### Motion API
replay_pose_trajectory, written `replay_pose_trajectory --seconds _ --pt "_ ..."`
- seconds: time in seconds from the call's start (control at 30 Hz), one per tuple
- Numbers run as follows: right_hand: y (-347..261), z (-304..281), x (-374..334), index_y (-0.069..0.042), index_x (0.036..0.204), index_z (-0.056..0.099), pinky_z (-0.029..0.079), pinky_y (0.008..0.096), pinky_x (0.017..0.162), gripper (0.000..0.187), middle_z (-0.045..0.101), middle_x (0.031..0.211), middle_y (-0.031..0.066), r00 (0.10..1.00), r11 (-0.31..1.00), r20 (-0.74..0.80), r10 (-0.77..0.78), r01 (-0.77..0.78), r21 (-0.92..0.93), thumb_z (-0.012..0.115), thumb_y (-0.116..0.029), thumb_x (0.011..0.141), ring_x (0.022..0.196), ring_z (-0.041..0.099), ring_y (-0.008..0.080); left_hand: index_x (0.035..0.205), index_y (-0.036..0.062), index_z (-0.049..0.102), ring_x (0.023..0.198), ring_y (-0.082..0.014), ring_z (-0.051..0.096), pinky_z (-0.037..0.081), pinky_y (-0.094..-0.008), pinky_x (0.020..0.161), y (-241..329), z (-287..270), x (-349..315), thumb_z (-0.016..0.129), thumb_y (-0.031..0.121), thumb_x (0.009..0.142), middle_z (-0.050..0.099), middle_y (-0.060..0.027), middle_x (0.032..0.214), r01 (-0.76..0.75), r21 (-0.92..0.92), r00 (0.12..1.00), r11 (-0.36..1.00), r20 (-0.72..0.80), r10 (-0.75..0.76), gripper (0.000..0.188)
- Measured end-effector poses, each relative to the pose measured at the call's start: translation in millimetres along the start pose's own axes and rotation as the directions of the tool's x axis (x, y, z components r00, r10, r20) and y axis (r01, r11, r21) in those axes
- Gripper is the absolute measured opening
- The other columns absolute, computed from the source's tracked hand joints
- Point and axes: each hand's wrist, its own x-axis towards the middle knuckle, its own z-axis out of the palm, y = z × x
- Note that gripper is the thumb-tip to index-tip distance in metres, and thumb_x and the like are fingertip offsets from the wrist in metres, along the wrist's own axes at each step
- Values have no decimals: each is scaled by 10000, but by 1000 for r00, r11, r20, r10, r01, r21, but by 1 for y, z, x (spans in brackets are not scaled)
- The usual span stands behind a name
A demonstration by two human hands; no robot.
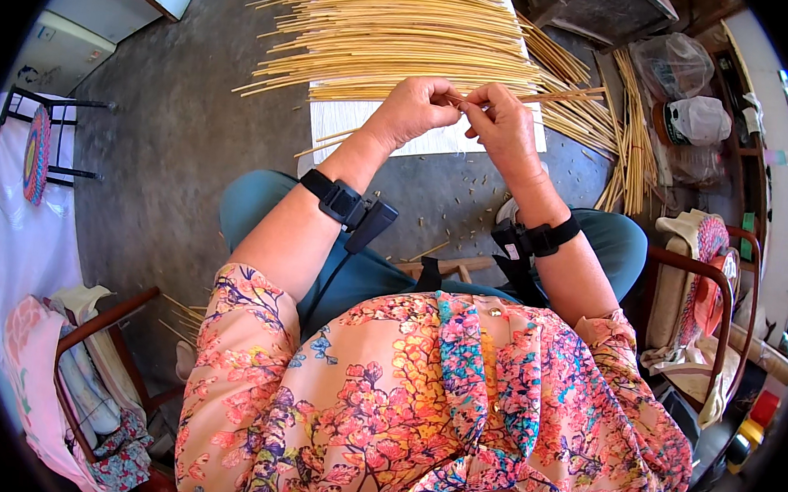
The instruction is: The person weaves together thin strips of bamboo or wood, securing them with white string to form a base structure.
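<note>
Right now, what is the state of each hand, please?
Left hand: closed, apparently pinching a thin stick.
Right hand: closed, holding the same stick.

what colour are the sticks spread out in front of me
Straw yellow; the sticks show best in the head view.

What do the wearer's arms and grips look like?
Short floral sleeves, peach with pink and purple. Black wrist straps, each with a boxy dark module; a black cable runs from the left one. Left grip and right grip are gloveless.
</note>
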Motion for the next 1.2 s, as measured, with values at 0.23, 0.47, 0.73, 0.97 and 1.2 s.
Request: replay_pose_trajectory --seconds 0.23,0.47,0.73,0.97,1.2 --pt "-12 -10 -5 -8 834 579 465 278 481 80 567 758 86 993 991 -46 107 -103 82 639 -43 793 576 620 185 891 -1 650 670 -92 547 454 -227 643 4 -4 0 636 93 806 615 -28 737 114 37 993 993 20 -115 127" --pt "-13 -42 10 -65 839 598 456 343 594 97 532 788 90 904 738 246 -350 428 -521 648 -54 756 707 573 278 873 10 654 662 -95 549 456 -227 634 -6 -1 3 636 62 798 606 -24 717 80 200 995 976 39 -90 93" --pt "1 -39 21 -59 825 590 477 329 593 72 526 774 78 854 740 383 -351 504 -446 619 -17 774 698 584 257 894 3 668 700 -121 586 474 -256 665 -4 0 3 631 53 792 651 -54 763 50 387 995 921 66 -81 120" --pt "9 -40 25 -46 817 592 475 309 592 86 530 773 72 834 762 427 -350 518 -388 643 -8 758 691 579 235 883 5 675 690 -131 591 476 -262 664 1 0 2 635 64 790 652 -63 744 38 438 993 898 84 -83 118" --pt "11 -42 28 -41 798 609 477 297 601 64 557 753 68 813 767 471 -342 531 -360 647 -10 758 702 588 222 885 7 670 669 -132 580 467 -266 649 2 0 1 628 67 792 647 -60 730 64 442 987 895 106 -122 118"
